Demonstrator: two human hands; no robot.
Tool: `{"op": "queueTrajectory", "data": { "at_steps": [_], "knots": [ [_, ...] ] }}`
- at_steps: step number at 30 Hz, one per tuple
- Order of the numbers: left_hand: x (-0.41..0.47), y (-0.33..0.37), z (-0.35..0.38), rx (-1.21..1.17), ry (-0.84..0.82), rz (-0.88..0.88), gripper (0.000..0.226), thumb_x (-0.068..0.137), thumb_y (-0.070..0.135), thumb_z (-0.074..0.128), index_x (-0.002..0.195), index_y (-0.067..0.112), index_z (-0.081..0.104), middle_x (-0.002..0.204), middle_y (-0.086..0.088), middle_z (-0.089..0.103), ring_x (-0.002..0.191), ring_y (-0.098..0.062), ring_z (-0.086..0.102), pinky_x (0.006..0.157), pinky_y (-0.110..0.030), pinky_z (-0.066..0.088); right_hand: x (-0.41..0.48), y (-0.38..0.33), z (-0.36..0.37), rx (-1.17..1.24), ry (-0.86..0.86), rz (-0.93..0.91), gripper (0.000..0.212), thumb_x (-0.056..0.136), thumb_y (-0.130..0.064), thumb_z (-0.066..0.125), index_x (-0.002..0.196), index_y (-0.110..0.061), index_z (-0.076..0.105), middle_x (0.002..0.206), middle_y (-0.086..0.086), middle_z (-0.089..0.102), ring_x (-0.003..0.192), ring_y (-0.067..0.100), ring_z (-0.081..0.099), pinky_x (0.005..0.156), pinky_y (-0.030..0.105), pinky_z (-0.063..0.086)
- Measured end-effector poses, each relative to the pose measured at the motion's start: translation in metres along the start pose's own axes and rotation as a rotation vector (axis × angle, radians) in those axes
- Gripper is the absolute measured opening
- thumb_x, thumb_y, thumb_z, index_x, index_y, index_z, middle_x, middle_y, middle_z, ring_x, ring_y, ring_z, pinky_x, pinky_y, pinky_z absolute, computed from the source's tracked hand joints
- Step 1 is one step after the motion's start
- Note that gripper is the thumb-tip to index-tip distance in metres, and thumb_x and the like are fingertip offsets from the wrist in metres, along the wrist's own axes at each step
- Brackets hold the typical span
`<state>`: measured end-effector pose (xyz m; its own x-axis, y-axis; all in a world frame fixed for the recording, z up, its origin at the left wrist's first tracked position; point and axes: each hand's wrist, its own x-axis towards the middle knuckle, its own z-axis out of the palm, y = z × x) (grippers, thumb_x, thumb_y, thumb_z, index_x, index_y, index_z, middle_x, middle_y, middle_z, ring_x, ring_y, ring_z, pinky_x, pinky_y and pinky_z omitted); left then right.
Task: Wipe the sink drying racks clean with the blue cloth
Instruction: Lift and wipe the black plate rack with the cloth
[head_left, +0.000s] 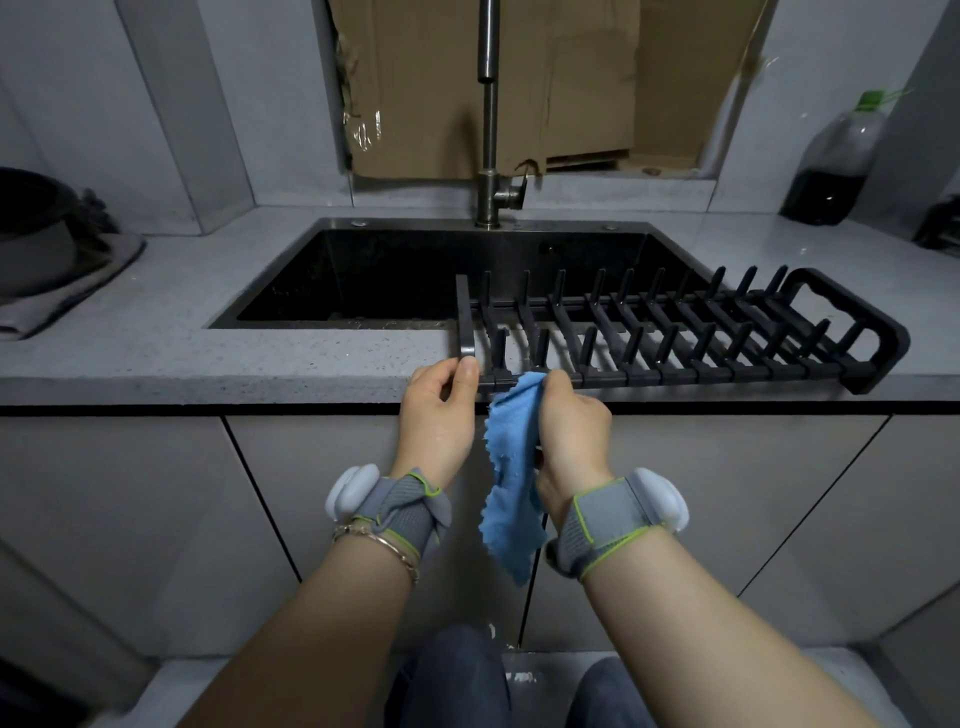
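Observation:
A black drying rack (675, 332) with rows of upright pegs spans the right half of the dark sink (395, 280) and rests on the counter. My left hand (441, 415) grips the rack's near left corner, thumb against the end bar. My right hand (569, 423) holds the blue cloth (511, 467) bunched against the rack's front rail near that corner. The cloth's loose end hangs down below the counter edge between my wrists.
A steel faucet (488, 130) rises behind the sink, in front of cardboard (571, 78) covering the window. A dark pot on a grey cloth (47, 244) sits at the left. A plastic bottle with dark liquid (836, 161) stands at the back right. Cabinet doors lie below the grey counter (208, 364).

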<state>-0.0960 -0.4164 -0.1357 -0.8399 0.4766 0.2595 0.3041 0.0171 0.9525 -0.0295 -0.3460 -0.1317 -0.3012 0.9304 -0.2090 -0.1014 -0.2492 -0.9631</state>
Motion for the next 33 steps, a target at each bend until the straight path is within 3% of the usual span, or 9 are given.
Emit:
{"op": "queueTrajectory", "data": {
  "at_steps": [7, 13, 17, 19, 22, 25, 28, 31, 33],
  "knots": [
    [0.0, 0.004, -0.001, 0.012, -0.002, -0.009, 0.019, 0.098, 0.024, 0.045, 0.092, 0.016, 0.061, 0.103, -0.007, 0.062, 0.084, -0.008, 0.052, 0.07, -0.015, 0.038, -0.008, -0.005, -0.012, -0.035, -0.182, 0.03, 0.017, 0.082, -0.007, 0.056, 0.066, -0.01, 0.054, 0.072, 0.009, 0.054, 0.069, 0.019, 0.049, 0.06, 0.028, 0.041],
    [-0.008, 0.014, 0.0, -0.052, 0.032, -0.03, 0.012, 0.097, 0.021, 0.05, 0.102, 0.012, 0.054, 0.084, 0.011, 0.053, 0.074, 0.004, 0.05, 0.063, 0.001, 0.039, -0.027, 0.002, -0.024, -0.054, -0.385, -0.065, 0.025, 0.084, 0.005, 0.048, 0.072, -0.011, 0.063, 0.074, 0.011, 0.061, 0.07, 0.021, 0.054, 0.063, 0.029, 0.044],
    [-0.013, 0.002, -0.005, -0.053, 0.072, -0.155, 0.03, 0.095, 0.041, 0.047, 0.104, 0.012, 0.05, 0.091, 0.003, 0.055, 0.089, -0.012, 0.056, 0.074, -0.016, 0.044, -0.034, -0.007, -0.029, 0.022, -0.498, -0.035, 0.027, 0.081, 0.013, 0.042, 0.07, -0.006, 0.058, 0.066, 0.01, 0.057, 0.054, 0.015, 0.053, 0.048, 0.019, 0.045],
    [-0.022, -0.002, -0.006, -0.062, -0.089, -0.337, 0.055, 0.092, 0.057, 0.039, 0.097, 0.005, 0.057, 0.092, -0.01, 0.064, 0.094, -0.025, 0.06, 0.082, -0.036, 0.047, -0.034, -0.01, -0.031, 0.053, -0.541, -0.031, 0.027, 0.081, 0.016, 0.042, 0.069, -0.005, 0.056, 0.064, 0.01, 0.057, 0.051, 0.013, 0.054, 0.046, 0.018, 0.045],
    [-0.034, -0.004, -0.01, -0.175, -0.57, -0.653, 0.082, 0.081, 0.077, 0.022, 0.097, 0.01, 0.069, 0.082, -0.008, 0.072, 0.08, -0.026, 0.065, 0.074, -0.035, 0.049, -0.029, -0.008, -0.033, 0.022, -0.537, -0.072, 0.031, 0.08, 0.018, 0.042, 0.066, -0.007, 0.053, 0.06, 0.007, 0.054, 0.052, 0.014, 0.05, 0.047, 0.02, 0.042],
    [-0.032, 0.001, -0.013, -0.208, -0.714, -0.689, 0.051, 0.092, 0.06, 0.035, 0.093, 0.02, 0.067, 0.085, -0.006, 0.071, 0.073, -0.019, 0.067, 0.067, -0.031, 0.054, -0.023, -0.003, -0.037, -0.085, -0.475, -0.198, 0.037, 0.076, 0.023, 0.039, 0.061, -0.008, 0.05, 0.054, 0.002, 0.051, 0.05, 0.01, 0.044, 0.046, 0.016, 0.036],
    [-0.021, 0.011, -0.009, -0.182, -0.498, -0.504, 0.012, 0.088, 0.02, 0.063, 0.081, 0.011, 0.062, 0.068, -0.007, 0.065, 0.057, -0.017, 0.06, 0.053, -0.021, 0.045, -0.018, 0.001, -0.043, -0.326, -0.372, -0.444, 0.039, 0.07, 0.022, 0.037, 0.07, -0.016, 0.047, 0.066, 0.0, 0.05, 0.061, 0.01, 0.043, 0.053, 0.014, 0.036],
    [-0.017, 0.029, -0.008, -0.222, -0.263, -0.328, 0.016, 0.088, -0.005, 0.056, 0.077, 0.007, 0.059, 0.066, -0.01, 0.062, 0.052, -0.015, 0.058, 0.049, -0.02, 0.046, -0.03, 0.007, -0.047, -0.475, -0.386, -0.583, 0.048, 0.064, 0.004, 0.04, 0.097, -0.029, 0.051, 0.099, 0.005, 0.058, 0.09, 0.015, 0.056, 0.081, 0.024, 0.047],
    [-0.018, 0.04, -0.009, -0.284, -0.19, -0.261, 0.016, 0.087, -0.008, 0.056, 0.079, 0.006, 0.06, 0.067, -0.01, 0.063, 0.056, -0.018, 0.06, 0.053, -0.024, 0.05, -0.041, 0.008, -0.047, -0.368, -0.514, -0.544, 0.054, 0.068, -0.002, 0.047, 0.111, -0.034, 0.048, 0.112, -0.002, 0.058, 0.1, 0.005, 0.058, 0.087, 0.02, 0.048]
  ]
}}
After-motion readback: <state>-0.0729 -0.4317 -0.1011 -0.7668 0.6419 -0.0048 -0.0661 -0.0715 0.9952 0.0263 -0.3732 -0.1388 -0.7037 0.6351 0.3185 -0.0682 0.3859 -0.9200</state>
